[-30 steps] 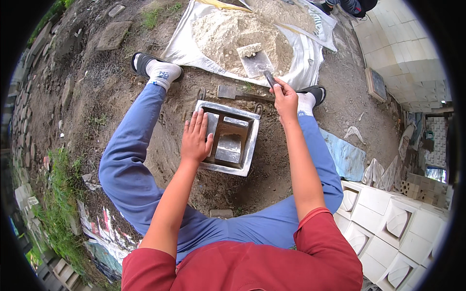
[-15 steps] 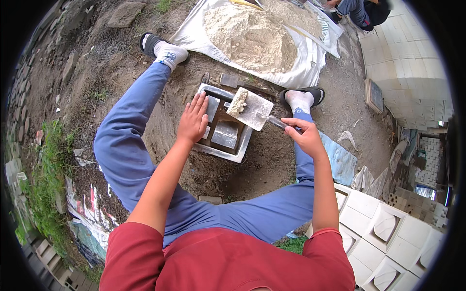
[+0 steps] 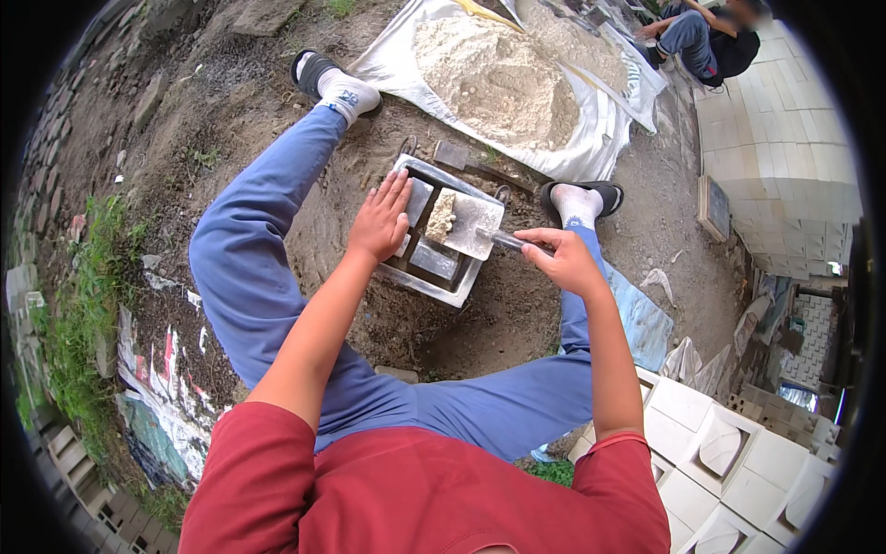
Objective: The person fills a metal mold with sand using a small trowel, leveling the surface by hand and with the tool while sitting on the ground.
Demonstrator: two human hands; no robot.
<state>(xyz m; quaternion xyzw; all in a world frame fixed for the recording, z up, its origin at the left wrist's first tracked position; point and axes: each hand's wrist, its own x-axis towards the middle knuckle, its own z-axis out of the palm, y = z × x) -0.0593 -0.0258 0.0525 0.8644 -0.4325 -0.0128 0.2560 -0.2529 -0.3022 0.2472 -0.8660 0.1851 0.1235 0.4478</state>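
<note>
Between my legs a square metal mold (image 3: pixel 449 295) lies on the dirt, with raised flat plates inside and gaps between them. My left hand (image 3: pixel 379 220) rests flat on the mold's left side, its fingers stretched out. My right hand (image 3: pixel 563 260) grips the dark handle of a trowel (image 3: pixel 478 222). The trowel's flat blade hovers over the mold's right part and hides some of it. A clump of pale, damp mix (image 3: pixel 441 215) sits along the blade's left edge.
Beyond the mold, a heap of pale sandy mix (image 3: pixel 498 78) lies on a white sheet (image 3: pixel 392 69). A small hammer-like tool (image 3: pixel 452 155) lies behind the mold. Cream patterned blocks (image 3: pixel 711 439) stand at lower right. Another person (image 3: pixel 701 42) sits at far right.
The trowel with its clump has moved a little left and nearer, further over the mold. My left hand stays on the mold. The whole view has shifted slightly.
</note>
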